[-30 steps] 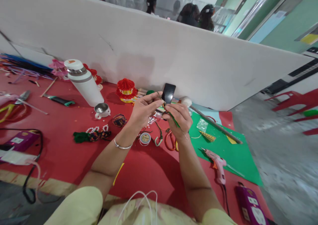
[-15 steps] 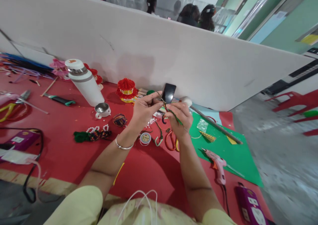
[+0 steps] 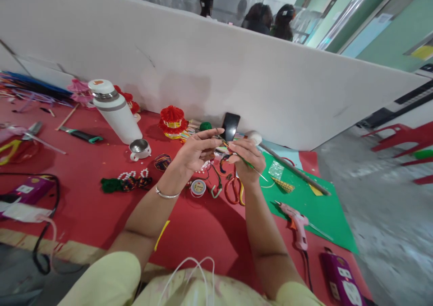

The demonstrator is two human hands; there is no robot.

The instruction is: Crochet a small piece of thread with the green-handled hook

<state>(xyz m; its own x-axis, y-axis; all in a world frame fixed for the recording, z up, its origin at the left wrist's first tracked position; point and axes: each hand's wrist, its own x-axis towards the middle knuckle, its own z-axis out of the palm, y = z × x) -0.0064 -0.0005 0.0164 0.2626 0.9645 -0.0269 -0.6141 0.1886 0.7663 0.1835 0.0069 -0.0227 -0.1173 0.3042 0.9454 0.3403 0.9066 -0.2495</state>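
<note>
Above the middle of the red table, both hands are raised close together. My right hand (image 3: 248, 159) is closed around a thin crochet hook (image 3: 249, 165) with a green grip; its metal end sticks out below the palm. My left hand (image 3: 199, 150) pinches dark multicoloured yarn (image 3: 223, 140) near the hook's tip, its fingers partly bent. The small worked piece between the fingertips is mostly hidden. To the left lies a ball of multicoloured yarn (image 3: 163, 162). Below the hands are a round white spool (image 3: 198, 188) and red-and-yellow scissors (image 3: 232, 189).
A white flask (image 3: 117, 112) and its metal cup (image 3: 140, 149) stand left. A phone (image 3: 231, 125) leans against the white partition (image 3: 237, 76). On the right are a pink glue gun (image 3: 297, 225), a green sheet (image 3: 324, 216) and a purple power box (image 3: 341, 276). Several people sit beyond the partition.
My left hand has loosened and lowered slightly, its fingers more spread. My right hand has shifted a little right and turned, so the hook's metal end now shows.
</note>
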